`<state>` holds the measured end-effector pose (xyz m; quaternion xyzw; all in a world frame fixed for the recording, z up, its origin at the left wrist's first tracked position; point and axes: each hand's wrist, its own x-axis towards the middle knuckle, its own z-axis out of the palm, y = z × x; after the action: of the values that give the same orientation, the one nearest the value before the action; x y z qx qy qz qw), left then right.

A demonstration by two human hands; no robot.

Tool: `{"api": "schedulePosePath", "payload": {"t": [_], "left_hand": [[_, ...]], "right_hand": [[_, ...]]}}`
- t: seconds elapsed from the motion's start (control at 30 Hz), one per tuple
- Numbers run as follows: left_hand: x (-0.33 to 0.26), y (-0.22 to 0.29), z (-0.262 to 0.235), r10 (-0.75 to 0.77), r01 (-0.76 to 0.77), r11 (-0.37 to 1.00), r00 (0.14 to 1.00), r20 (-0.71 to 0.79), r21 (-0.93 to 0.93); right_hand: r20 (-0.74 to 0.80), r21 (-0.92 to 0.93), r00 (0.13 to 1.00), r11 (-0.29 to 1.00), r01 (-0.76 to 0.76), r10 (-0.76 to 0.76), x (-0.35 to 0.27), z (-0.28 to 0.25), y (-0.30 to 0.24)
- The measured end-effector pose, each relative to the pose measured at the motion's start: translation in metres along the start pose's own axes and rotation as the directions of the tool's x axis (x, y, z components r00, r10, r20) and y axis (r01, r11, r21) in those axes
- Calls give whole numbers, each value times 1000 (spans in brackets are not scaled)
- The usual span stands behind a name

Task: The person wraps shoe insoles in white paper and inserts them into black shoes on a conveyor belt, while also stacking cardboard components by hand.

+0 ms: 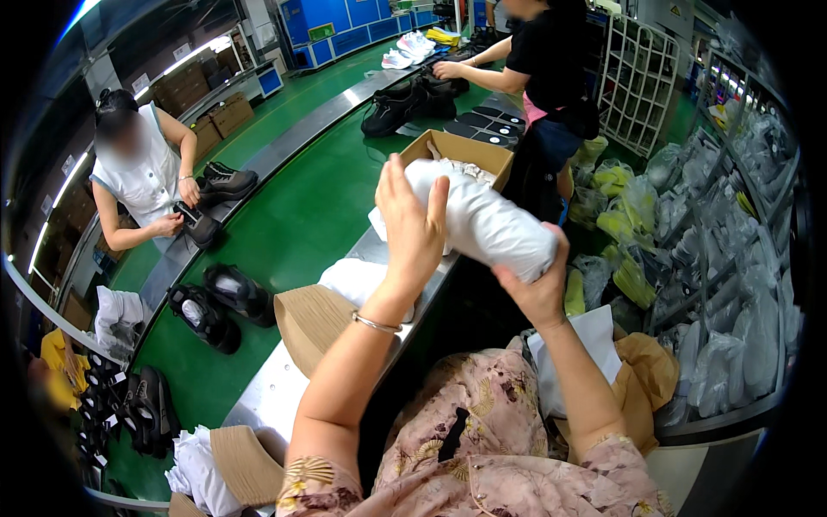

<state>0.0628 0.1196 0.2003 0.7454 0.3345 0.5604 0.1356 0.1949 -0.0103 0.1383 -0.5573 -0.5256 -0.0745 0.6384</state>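
I hold a long bundle of crumpled white paper (495, 220) tilted in front of me, over the edge of the metal bench (431, 297). My right hand (541, 280) grips its lower right end, thumb and fingers wrapped round it. My left hand (412, 220) stands upright against the other end, fingers stretched and thumb apart. Whatever the paper may contain is hidden. Behind the bundle is an open cardboard box (493, 158) with pale crumpled paper inside. More white paper (357, 280) lies beside my left forearm, near a curved brown card piece (314, 326).
Black shoes (207, 319) sit on the green conveyor belt (293, 207). A person in white (153, 168) handles a shoe across it; another in black (556, 65) works at the far right. A wire cage (732, 284) of plastic-bagged items stands right. White and brown paper (642, 370) lies by my right arm.
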Motion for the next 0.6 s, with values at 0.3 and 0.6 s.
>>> {"api": "schedulePosePath", "payload": {"t": [0.3, 0.6], "left_hand": [[88, -95, -6, -576, 773, 618, 567, 589, -140], [84, -198, 52, -696, 808, 587, 476, 538, 45]], "right_hand": [[154, 206, 987, 979, 13, -46, 30, 66, 42], [199, 82, 972, 986, -147, 128, 19, 133, 112]]}}
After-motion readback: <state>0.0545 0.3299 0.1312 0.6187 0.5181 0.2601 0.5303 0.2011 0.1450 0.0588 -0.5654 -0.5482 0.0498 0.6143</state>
